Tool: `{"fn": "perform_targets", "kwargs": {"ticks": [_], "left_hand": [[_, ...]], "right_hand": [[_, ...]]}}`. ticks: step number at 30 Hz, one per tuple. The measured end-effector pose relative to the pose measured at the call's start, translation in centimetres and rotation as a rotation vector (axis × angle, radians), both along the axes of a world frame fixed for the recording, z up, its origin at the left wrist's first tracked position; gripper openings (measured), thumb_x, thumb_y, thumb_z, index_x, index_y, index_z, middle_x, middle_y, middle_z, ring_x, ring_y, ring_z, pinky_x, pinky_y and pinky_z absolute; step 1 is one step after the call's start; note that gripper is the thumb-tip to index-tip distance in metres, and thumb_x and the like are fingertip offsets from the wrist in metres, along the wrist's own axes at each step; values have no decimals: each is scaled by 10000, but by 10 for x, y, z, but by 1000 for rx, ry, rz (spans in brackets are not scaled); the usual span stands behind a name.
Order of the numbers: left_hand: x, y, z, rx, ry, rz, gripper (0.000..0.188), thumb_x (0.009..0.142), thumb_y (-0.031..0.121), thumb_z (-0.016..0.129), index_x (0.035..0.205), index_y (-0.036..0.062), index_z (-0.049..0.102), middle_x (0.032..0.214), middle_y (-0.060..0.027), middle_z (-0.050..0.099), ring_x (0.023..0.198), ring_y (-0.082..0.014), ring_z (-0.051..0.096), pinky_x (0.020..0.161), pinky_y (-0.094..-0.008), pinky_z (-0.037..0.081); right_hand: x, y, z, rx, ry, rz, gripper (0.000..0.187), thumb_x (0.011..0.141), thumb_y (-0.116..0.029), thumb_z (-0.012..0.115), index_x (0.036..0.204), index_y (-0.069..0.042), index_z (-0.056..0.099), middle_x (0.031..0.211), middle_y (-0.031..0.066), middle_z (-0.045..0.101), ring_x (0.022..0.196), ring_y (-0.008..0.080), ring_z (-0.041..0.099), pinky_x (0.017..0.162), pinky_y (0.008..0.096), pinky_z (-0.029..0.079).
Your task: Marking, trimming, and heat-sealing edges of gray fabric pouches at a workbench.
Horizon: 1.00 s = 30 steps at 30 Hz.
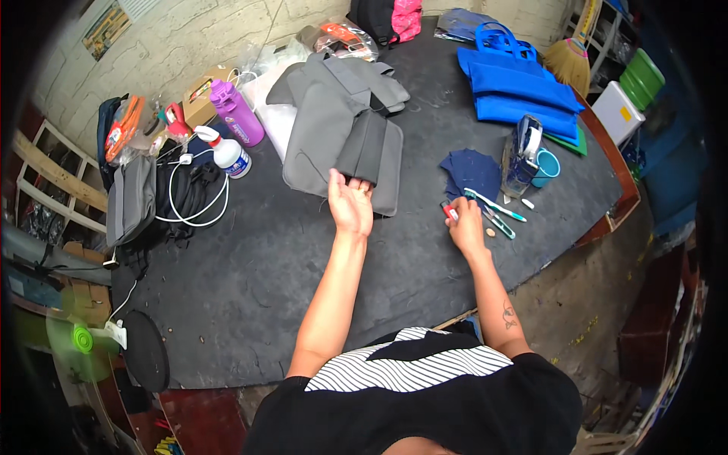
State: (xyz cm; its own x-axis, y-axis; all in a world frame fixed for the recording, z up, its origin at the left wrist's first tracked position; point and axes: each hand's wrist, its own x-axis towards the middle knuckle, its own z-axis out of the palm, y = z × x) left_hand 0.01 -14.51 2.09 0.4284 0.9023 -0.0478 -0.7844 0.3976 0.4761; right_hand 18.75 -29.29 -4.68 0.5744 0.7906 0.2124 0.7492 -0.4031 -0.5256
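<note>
My left hand [351,203] is turned palm up with the thumb spread aside. Its fingers reach to the lower end of a dark grey fabric strip [361,148], and the fingertips are partly hidden there. The strip lies on a grey fabric bag piece [318,136] with rounded corners. In my right hand [466,226] is a small red lighter [450,210], gripped between thumb and fingers just above the table. Beside that hand lie a white and teal toothbrush [497,205] and a teal cutter knife [500,224]. Dark blue fabric scraps [472,173] are just beyond.
A tape dispenser [520,155] and a light blue cup [545,167] stand at the right, below blue bags [523,91]. On the left are a spray bottle [230,155], a purple bottle [237,114] and a white cable [199,222]. A green fan [82,339] is near the table's left edge.
</note>
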Motion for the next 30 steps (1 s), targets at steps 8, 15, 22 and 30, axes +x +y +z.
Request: {"fn": "perform_targets", "kwargs": {"ticks": [8,15,22,30], "left_hand": [[3,-8,-2,108,-44,-45,415,931,569,340,1017,175,438,1033,-41,427,824,-178,349,834,-314,314],[9,-7,-17,254,-157,-140,516,972,510,271,1102,103,560,1104,-47,567,897,-128,490,808,-267,383],[16,-22,1,250,-74,-4,635,957,535,232,1212,32,525,1210,-99,556,1074,-193,517,935,-324,398],[12,-19,-7,246,-38,-27,644,949,552,221,1252,52,490,1209,-126,543,1089,-209,512,950,-327,391]], "right_hand": [[-15,17,18,249,347,150,415,743,-28,618,1136,-42,485,999,159,545,960,314,556,840,373,454],[-86,64,71,435,532,249,284,839,-294,627,894,-47,497,703,101,577,656,220,599,608,339,460],[-109,78,80,438,213,132,320,740,-314,688,813,-68,497,669,91,581,610,290,602,553,383,461],[-117,81,77,614,238,93,257,701,-215,687,795,-63,503,691,105,590,607,305,607,551,388,471]]}}
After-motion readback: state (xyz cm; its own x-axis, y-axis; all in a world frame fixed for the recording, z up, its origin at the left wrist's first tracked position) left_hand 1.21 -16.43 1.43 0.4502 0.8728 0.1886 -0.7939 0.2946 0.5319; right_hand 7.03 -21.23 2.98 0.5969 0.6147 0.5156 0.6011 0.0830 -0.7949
